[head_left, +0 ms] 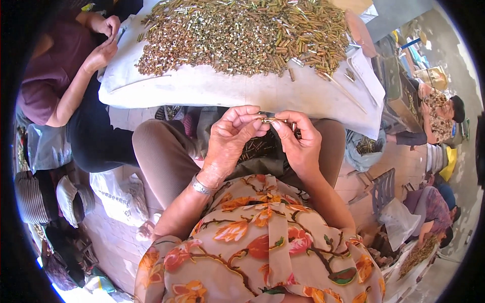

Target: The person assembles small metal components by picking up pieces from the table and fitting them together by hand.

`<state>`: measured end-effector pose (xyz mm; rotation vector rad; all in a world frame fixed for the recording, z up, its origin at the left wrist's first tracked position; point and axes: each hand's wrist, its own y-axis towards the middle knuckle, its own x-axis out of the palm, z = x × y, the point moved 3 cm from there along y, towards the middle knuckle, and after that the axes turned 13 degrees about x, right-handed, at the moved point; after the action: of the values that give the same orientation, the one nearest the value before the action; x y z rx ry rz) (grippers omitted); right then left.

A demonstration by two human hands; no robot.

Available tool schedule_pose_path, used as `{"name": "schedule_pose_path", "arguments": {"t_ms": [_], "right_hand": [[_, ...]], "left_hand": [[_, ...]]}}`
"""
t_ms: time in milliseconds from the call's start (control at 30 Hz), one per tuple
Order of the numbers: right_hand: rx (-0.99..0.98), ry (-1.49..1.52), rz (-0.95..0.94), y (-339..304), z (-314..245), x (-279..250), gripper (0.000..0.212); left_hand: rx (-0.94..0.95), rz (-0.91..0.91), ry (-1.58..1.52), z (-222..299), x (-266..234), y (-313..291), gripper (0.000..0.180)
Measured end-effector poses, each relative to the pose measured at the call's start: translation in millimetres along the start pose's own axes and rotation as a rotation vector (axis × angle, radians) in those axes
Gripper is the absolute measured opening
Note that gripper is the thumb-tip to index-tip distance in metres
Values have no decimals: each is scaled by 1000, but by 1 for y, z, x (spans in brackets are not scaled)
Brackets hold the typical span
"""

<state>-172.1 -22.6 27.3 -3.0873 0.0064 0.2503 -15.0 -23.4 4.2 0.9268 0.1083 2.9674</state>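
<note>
My left hand and my right hand meet over my lap, fingertips almost touching. Between them is a small brass-coloured metal fitting, pinched from both sides; its exact kind is too small to tell. More shiny metal pieces show in the curled fingers of my right hand. Just beyond my hands lies a heap of small metal parts on a white-covered table. Ring-like, nut-shaped pieces fill its left and middle, longer tube-like sleeves its right. Below my hands, dark slender metal pieces lie in my lap, partly hidden.
A thin wooden stick and a few loose sleeves lie at the table's right. On the left a co-worker's hands are close together. A bag of metal parts stands by my right knee; a white plastic bag lies on the left floor.
</note>
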Motion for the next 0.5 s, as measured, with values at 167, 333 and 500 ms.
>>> {"name": "schedule_pose_path", "arguments": {"t_ms": [167,333,500], "right_hand": [[-26,-46,27,-2,0,1,13],[-82,-114,20,-3,-1,-1,14],[-83,-133,25,-5,-2,-2,15]], "left_hand": [[26,-3,19,0,0,-4,26],[59,-4,17,2,2,-4,25],[-41,44,-107,1,4,-6,26]]}}
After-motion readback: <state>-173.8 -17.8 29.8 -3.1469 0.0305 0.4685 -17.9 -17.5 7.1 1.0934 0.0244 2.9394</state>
